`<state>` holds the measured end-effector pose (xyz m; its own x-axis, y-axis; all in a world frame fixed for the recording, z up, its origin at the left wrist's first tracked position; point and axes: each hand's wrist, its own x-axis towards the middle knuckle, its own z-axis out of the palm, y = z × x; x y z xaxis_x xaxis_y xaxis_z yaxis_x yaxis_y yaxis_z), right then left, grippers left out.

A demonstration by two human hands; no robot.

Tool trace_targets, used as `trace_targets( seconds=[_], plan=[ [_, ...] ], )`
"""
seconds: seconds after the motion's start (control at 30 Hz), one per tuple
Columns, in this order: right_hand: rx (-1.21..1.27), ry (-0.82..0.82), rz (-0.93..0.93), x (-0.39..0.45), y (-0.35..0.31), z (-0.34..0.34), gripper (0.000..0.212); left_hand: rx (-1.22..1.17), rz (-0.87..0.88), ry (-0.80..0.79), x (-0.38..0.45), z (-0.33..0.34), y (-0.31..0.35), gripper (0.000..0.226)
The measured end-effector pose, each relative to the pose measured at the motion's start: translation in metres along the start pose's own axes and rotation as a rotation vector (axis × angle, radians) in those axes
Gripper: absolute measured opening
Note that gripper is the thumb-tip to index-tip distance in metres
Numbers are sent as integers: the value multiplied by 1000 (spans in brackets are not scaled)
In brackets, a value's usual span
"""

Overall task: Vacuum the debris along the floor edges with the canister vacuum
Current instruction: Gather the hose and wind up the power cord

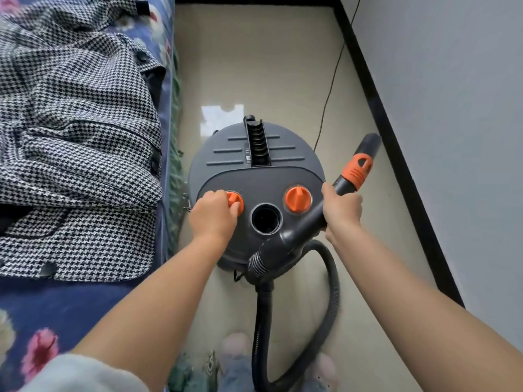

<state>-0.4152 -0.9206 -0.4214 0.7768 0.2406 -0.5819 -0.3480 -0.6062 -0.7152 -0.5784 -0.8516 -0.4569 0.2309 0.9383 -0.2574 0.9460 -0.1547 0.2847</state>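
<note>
Your left hand (215,209) pinches the orange knob (235,203) atop the canister vacuum (254,176), presumably to switch it on; your right hand (341,209) grasps the wand (351,176), nozzle beyond your fist, aimed toward the baseboard (396,154).

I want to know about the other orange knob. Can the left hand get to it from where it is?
Probably yes. The left hand grips the near orange knob, and the other orange knob sits uncovered on the same vacuum lid. Only the open round port lies between them.
</note>
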Motion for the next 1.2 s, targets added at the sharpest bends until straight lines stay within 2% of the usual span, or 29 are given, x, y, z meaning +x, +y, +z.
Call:
trace_targets(
  seconds=[0.2, 0.33, 0.47, 0.57, 0.63, 0.67, 0.77, 0.83, 0.9, 0.97, 1.03, 1.1, 1.2],
  plan=[
    [-3, 11, -36, 0, 5, -2, 44, -158, -190, 10, 2, 1, 12, 31],
    [-8, 2, -24, 6, 2, -14, 45, -92, -170, -70, 6, -1, 9, 31],
    [71, -24, 27, 20, 4, -36, 46, 20, -63, -61, -4, -6, 7, 41],
    [151, -26, 78, 30, 10, -59, 46, -14, 227, 40, -29, 0, 17, 38],
    [189, -16, 103, 37, 15, -78, 45, -47, 375, -6, -47, 9, 30, 36],
    [208, -12, 110, 38, 16, -86, 44, -46, 372, -54, -55, 15, 35, 35],
    [303, 11, 149, 50, 22, -132, 38, 26, 114, -297, -80, 40, 67, 43],
    [352, 33, 178, 57, 26, -167, 37, -86, -117, -464, -98, 62, 89, 53],
    [419, 52, 203, 64, 32, -205, 41, -439, -381, -571, -118, 80, 117, 52],
    [478, 39, 208, 69, 40, -245, 35, -866, -606, -644, -137, 92, 153, 53],
    [571, 50, 243, 73, 52, -288, 35, -1239, -694, -631, -150, 101, 191, 67],
    [683, 87, 315, 74, 68, -332, 46, -1477, -715, -592, -161, 108, 225, 65],
    [792, 130, 375, 71, 98, -385, 53, -1515, -669, -645, -174, 123, 271, 40]
  ],
)
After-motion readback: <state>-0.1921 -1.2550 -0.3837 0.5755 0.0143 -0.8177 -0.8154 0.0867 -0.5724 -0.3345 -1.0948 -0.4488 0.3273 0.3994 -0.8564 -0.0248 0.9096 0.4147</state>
